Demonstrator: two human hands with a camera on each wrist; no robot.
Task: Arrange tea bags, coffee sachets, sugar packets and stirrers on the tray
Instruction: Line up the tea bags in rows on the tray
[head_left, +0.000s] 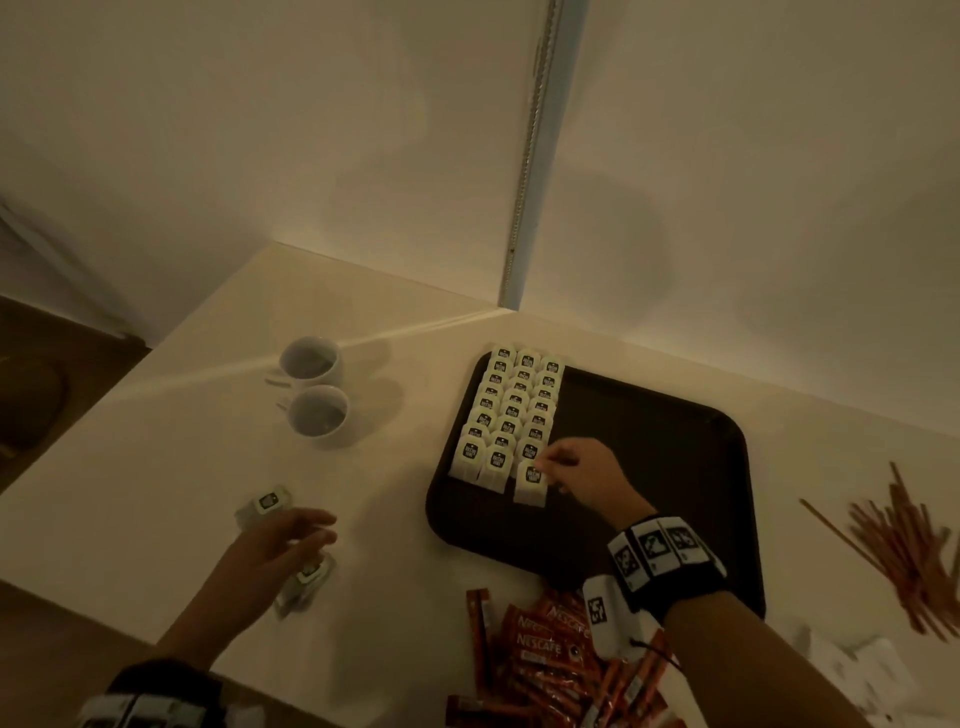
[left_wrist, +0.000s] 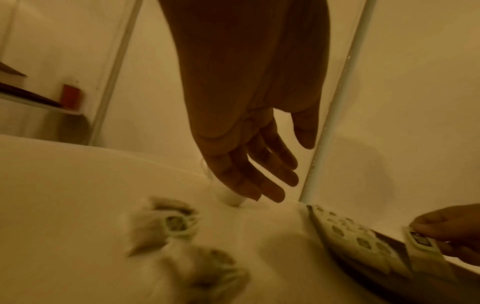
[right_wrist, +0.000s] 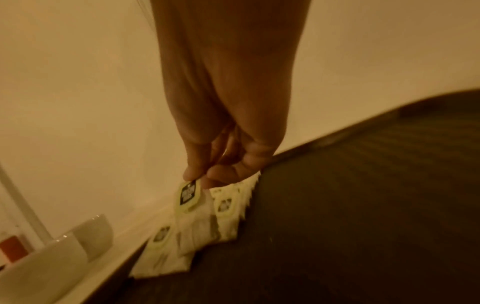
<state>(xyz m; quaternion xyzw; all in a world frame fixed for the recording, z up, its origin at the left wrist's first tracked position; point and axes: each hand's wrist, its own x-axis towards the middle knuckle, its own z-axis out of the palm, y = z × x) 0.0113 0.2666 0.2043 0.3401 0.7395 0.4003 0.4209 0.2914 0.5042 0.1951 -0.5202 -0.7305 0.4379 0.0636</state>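
Pale worktop (head_left: 395, 322) set in a corner of plain cream walls (head_left: 260, 130); a white vertical rail (head_left: 535, 156) marks the junction; dim, warm light

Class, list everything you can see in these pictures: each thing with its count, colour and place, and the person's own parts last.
tray: one, dark, on the table's right half
tea bags on the tray: many, white with dark tags, three overlapping rows at its left side
loose tea bags: at least two, white, on the table by the left hand
mugs: two, white, left of the tray
coffee sachets: a pile, red, at the near table edge
stirrers: a heap, brown, right of the tray
table: one, cream
left hand: open, above the loose tea bags
right hand: fingers pinch the nearest tea bag's tag
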